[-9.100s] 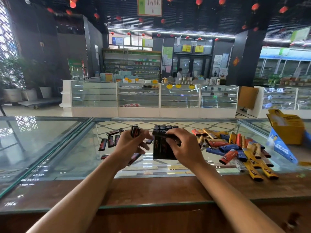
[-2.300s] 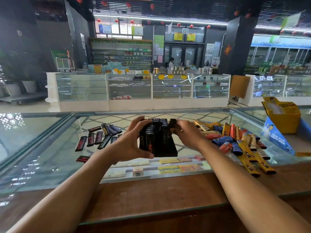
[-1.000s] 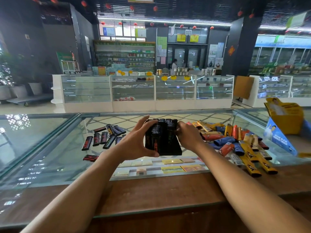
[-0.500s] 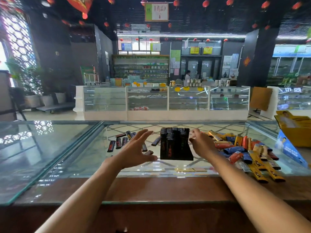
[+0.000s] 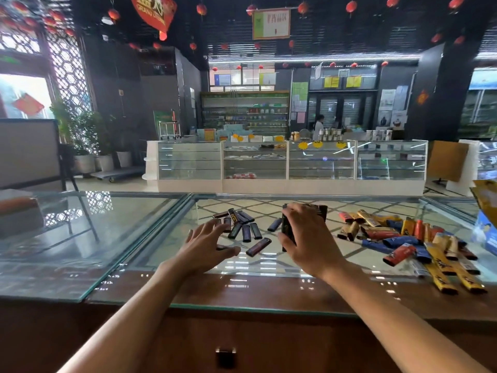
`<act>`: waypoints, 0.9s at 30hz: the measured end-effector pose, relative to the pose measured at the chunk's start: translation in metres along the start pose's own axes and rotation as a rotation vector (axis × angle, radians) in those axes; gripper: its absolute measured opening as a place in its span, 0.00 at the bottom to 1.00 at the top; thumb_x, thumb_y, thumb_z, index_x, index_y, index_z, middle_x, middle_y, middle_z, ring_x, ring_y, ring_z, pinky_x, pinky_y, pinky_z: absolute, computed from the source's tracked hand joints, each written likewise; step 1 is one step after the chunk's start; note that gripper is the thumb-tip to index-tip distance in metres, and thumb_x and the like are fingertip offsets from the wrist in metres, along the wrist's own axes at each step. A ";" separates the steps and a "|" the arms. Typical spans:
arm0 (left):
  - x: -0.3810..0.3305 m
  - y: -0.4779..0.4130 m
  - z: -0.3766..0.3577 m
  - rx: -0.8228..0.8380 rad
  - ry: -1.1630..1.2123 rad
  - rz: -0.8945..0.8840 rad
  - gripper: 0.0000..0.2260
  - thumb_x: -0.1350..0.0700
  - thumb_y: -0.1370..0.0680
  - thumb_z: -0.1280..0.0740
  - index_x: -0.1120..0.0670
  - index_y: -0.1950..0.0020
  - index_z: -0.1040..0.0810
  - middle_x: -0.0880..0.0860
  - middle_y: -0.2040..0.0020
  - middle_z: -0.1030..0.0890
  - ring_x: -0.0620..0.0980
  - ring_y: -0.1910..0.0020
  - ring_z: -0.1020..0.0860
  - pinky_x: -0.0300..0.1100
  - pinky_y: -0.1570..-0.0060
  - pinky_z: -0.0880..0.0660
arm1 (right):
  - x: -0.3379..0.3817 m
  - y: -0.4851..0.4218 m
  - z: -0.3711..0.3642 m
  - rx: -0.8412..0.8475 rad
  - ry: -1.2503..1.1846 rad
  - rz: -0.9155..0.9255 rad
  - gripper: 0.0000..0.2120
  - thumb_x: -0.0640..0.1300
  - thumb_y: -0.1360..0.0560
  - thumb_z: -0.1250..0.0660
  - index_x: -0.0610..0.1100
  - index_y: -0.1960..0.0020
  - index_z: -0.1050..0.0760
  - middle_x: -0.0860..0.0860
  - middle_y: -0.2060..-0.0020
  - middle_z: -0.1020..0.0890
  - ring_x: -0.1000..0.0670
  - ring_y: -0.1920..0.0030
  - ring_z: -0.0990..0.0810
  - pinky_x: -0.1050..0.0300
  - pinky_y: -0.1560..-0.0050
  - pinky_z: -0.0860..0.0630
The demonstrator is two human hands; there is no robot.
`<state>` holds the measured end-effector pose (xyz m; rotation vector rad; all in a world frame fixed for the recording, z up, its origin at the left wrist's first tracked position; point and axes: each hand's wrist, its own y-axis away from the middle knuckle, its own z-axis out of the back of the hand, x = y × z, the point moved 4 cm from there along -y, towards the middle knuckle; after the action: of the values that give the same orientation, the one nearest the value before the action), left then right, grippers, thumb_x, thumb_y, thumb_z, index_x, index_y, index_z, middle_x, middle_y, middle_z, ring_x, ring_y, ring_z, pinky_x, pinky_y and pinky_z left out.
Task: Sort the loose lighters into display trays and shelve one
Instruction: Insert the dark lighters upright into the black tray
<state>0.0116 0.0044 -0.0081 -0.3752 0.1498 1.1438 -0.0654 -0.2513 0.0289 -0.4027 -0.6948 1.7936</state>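
A black display tray (image 5: 320,210) full of dark lighters stands upright on the glass counter (image 5: 134,232). My right hand (image 5: 306,238) wraps over its top and left side and hides most of it. My left hand (image 5: 207,242) hovers open, fingers spread, just above the glass, left of the tray. Several loose dark lighters (image 5: 243,224) lie beyond its fingertips, and one dark lighter (image 5: 258,246) lies alone between my hands. A pile of red, blue and yellow lighters (image 5: 411,243) lies to the right.
A blue and yellow carton (image 5: 486,211) stands at the counter's far right edge. The counter's wooden front strip (image 5: 242,292) runs under my forearms. White glass showcases (image 5: 290,162) stand across the aisle, with a person behind them.
My right hand has moved from the tray's right side onto its top and left side. My left hand has let go of the tray and drawn away left, toward the loose dark lighters.
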 end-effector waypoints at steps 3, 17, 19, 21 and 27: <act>0.016 -0.010 -0.002 0.013 0.022 0.056 0.43 0.21 0.30 0.48 0.38 0.19 0.44 0.48 0.16 0.51 0.55 0.18 0.51 0.61 0.21 0.52 | 0.022 -0.019 -0.022 0.115 0.011 0.021 0.31 0.62 0.18 0.43 0.47 0.21 0.42 0.46 0.21 0.39 0.45 0.21 0.43 0.46 0.21 0.44; 0.023 -0.112 -0.025 0.151 0.006 0.106 0.33 0.26 0.22 0.48 0.32 0.19 0.50 0.49 0.16 0.59 0.65 0.18 0.59 0.73 0.26 0.60 | 0.019 -0.069 -0.104 0.355 -0.210 -0.183 0.31 0.60 0.16 0.48 0.45 0.18 0.48 0.47 0.18 0.49 0.47 0.19 0.53 0.48 0.20 0.49; 0.021 -0.124 -0.030 0.184 -0.035 0.084 0.34 0.24 0.24 0.49 0.32 0.19 0.51 0.49 0.16 0.61 0.65 0.19 0.62 0.75 0.28 0.63 | 0.017 -0.069 -0.108 0.353 -0.245 -0.193 0.30 0.59 0.16 0.47 0.45 0.19 0.46 0.48 0.19 0.48 0.47 0.19 0.51 0.48 0.20 0.47; 0.022 -0.135 -0.034 0.203 -0.080 0.066 0.37 0.21 0.26 0.49 0.32 0.20 0.50 0.49 0.16 0.60 0.65 0.19 0.61 0.75 0.27 0.62 | 0.015 -0.068 -0.109 0.338 -0.261 -0.194 0.28 0.58 0.16 0.46 0.45 0.21 0.42 0.48 0.21 0.42 0.46 0.21 0.45 0.48 0.23 0.40; 0.033 -0.140 -0.030 0.155 -0.086 -0.065 0.29 0.28 0.21 0.45 0.36 0.23 0.39 0.49 0.19 0.43 0.60 0.22 0.42 0.66 0.26 0.43 | 0.016 -0.067 -0.107 0.341 -0.316 -0.189 0.27 0.59 0.16 0.46 0.47 0.21 0.40 0.50 0.22 0.39 0.48 0.23 0.39 0.48 0.25 0.37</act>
<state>0.1543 -0.0289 -0.0157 -0.1924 0.1487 1.0748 0.0424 -0.1945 -0.0097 0.1738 -0.6036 1.7685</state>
